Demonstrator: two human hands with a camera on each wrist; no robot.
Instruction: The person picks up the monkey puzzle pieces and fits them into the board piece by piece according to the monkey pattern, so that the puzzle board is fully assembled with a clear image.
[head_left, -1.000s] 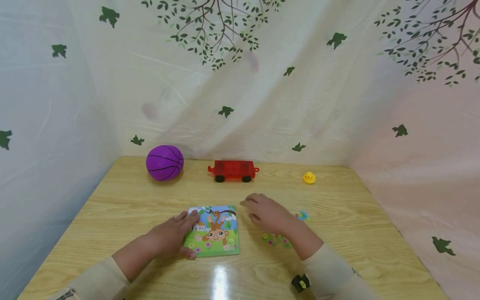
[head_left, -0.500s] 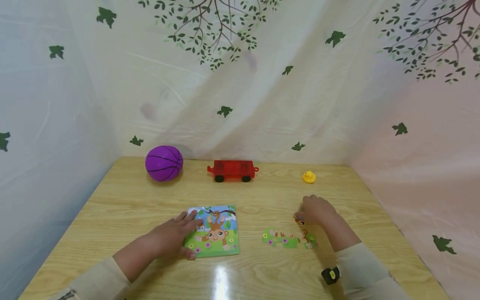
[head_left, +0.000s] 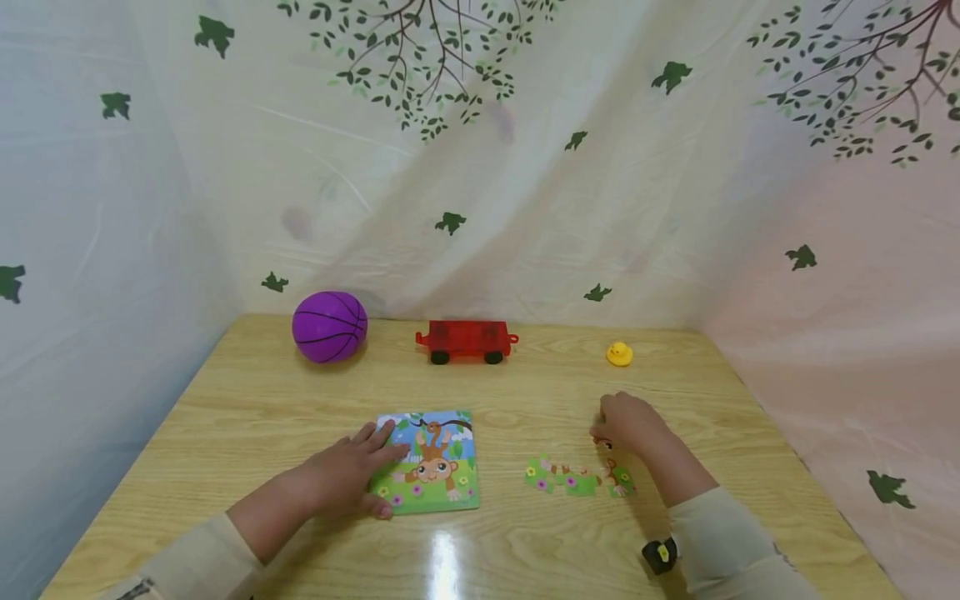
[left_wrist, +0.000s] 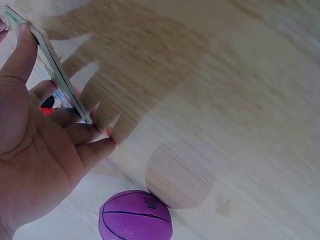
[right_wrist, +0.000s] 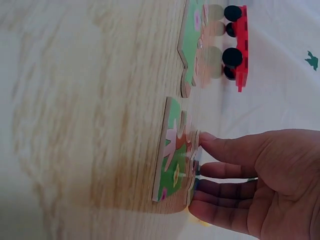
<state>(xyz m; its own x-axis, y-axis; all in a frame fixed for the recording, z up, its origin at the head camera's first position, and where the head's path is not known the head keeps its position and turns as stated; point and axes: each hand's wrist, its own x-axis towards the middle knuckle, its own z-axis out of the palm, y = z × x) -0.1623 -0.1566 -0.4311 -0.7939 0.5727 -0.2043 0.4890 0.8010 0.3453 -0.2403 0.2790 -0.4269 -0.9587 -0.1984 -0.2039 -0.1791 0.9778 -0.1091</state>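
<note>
My left hand [head_left: 337,471] rests on the left side of a square monkey picture board [head_left: 442,471], its fingers spread over the picture and its thumb at the lower left. Between thumb and fingertips, my right hand [head_left: 633,425] pinches a puzzle piece [right_wrist: 194,162] that shows part of a monkey's face. This piece is at the far edge of a green corner puzzle piece [right_wrist: 172,160] lying on the table. Left of the corner piece, a short row of joined puzzle pieces [head_left: 570,482] shows grass and flowers. My right fingers partly hide the pinched piece in the head view.
Along the back of the wooden table [head_left: 300,400] stand a purple ball [head_left: 330,327], a red toy wagon [head_left: 468,337] and a yellow rubber duck [head_left: 619,354]. A white cloth with printed leaves [head_left: 480,167] hangs behind the table. Beside my right sleeve is a small black device [head_left: 660,555].
My right hand has moved right, from beside the picture board to the puzzle pieces, uncovering the row, and now pinches one piece. My left hand has stayed on the board.
</note>
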